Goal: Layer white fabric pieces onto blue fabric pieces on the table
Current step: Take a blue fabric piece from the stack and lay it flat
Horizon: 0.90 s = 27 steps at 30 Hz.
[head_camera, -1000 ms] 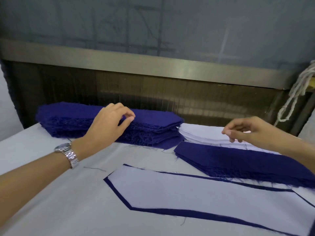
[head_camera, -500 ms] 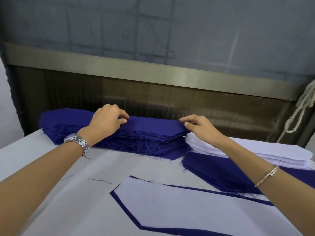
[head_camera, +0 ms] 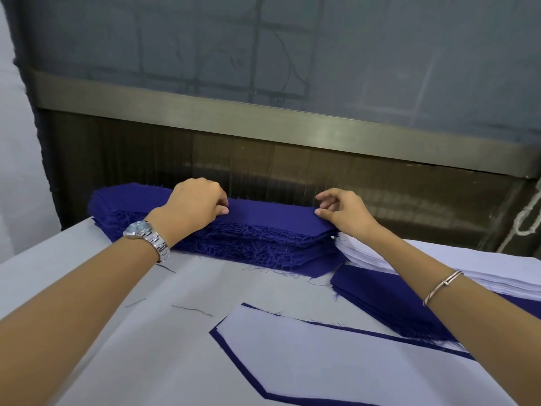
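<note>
Together, left hand (head_camera: 193, 206) and right hand (head_camera: 347, 213) pinch the top blue piece (head_camera: 272, 215), knuckles up.

White stack (head_camera: 483, 265) runs off the right edge, partly behind the right forearm (head_camera: 409, 259). Layered piece (head_camera: 336, 361) gets chopped at the bottom. Rope (head_camera: 524, 225) is barely in frame.

We find open passage over the bare desk (head_camera: 164, 347) at the near left, where only loose threads (head_camera: 191, 309) lie. Farther back the tall blue stack (head_camera: 263, 218) bars the way, close against the dark wall panel (head_camera: 292, 162) (we can make out no gap behind it). Rightward, the white stack (head_camera: 483, 259) and a lower blue pile (head_camera: 389, 303) crowd together, and the layered piece (head_camera: 322, 361) fills the near middle.
</note>
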Motion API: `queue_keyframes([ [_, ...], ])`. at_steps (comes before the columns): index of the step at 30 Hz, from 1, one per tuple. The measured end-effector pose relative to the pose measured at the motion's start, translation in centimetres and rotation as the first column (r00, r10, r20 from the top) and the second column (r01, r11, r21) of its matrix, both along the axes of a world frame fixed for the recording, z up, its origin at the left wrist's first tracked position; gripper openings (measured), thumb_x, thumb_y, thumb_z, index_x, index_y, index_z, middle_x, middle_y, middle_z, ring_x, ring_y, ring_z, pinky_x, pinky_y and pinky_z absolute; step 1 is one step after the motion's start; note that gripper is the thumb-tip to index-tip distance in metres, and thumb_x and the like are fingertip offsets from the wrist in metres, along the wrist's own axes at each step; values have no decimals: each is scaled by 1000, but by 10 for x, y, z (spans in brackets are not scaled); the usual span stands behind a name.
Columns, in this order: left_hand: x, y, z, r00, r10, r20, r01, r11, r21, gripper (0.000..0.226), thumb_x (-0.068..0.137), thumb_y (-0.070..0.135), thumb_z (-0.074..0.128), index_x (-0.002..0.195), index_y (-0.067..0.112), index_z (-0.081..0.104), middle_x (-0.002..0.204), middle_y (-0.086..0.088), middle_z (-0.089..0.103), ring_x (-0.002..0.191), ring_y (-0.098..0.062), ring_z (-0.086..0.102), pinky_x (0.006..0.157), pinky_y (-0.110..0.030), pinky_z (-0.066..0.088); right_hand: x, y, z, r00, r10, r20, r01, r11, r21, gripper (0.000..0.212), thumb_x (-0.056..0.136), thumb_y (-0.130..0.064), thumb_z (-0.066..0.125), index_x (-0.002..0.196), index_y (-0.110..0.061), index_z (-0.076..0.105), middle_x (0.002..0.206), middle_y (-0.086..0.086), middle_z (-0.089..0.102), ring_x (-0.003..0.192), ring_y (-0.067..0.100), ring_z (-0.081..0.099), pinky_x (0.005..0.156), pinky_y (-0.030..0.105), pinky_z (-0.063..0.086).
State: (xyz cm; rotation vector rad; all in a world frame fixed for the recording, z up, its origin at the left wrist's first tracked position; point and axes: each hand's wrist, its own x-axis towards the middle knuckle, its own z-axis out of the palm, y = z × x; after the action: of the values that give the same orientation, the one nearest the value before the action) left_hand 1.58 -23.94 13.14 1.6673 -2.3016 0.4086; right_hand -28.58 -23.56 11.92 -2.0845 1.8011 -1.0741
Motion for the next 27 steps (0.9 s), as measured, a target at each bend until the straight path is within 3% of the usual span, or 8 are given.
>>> queue_keyframes([
  [5, -2, 2, 2, 1000, -4, 27, 4, 1000, 6, 30, 98, 39, 57, 124, 27, 67, 119, 0, 69, 104, -20, 64, 79, -32, 49, 0, -4, -2, 1000, -29, -5, 29, 994, 102, 24, 99, -26, 62, 115, -10, 69, 97, 2, 66, 94, 18, 62, 79, 28, 49],
  [12, -4, 3, 3, 999, -4, 38, 4, 1000, 11, 31, 98, 37, 56, 124, 25, 67, 119, -1, 69, 104, -20, 64, 80, -32, 50, -3, -3, -4, 994, -20, 106, 13, 998, 69, 14, 93, -19, 71, 105, -13, 72, 81, -3, 62, 75, 6, 55, 66, 16, 42],
  [16, -4, 4, 3, 999, -12, 32, 11, 1000, 7, 30, 98, 37, 57, 124, 25, 67, 119, -1, 69, 105, -21, 64, 83, -33, 51, -6, -2, 0, 981, -44, 188, 29, 996, 79, 12, 86, -15, 78, 95, -15, 70, 74, -2, 63, 70, 6, 58, 65, 15, 42],
  [20, 0, 3, 3, 1000, -22, -4, 22, 1000, 11, 29, 97, 38, 59, 122, 25, 68, 118, -1, 70, 104, -21, 64, 84, -35, 52, -8, 2, 1, 994, -64, 90, 64, 998, 10, 15, 86, -18, 78, 77, -20, 66, 71, -5, 61, 64, 5, 52, 57, 13, 38],
  [27, 11, -8, -1, 972, 7, -233, -3, 1000, 15, 51, 90, 31, 70, 137, 17, 55, 125, -8, 65, 111, -26, 62, 94, -40, 52, -6, 15, -1, 979, -108, -173, 40, 932, -359, 11, 89, -23, 74, 85, -13, 72, 80, -4, 61, 70, 9, 51, 65, 27, 38],
])
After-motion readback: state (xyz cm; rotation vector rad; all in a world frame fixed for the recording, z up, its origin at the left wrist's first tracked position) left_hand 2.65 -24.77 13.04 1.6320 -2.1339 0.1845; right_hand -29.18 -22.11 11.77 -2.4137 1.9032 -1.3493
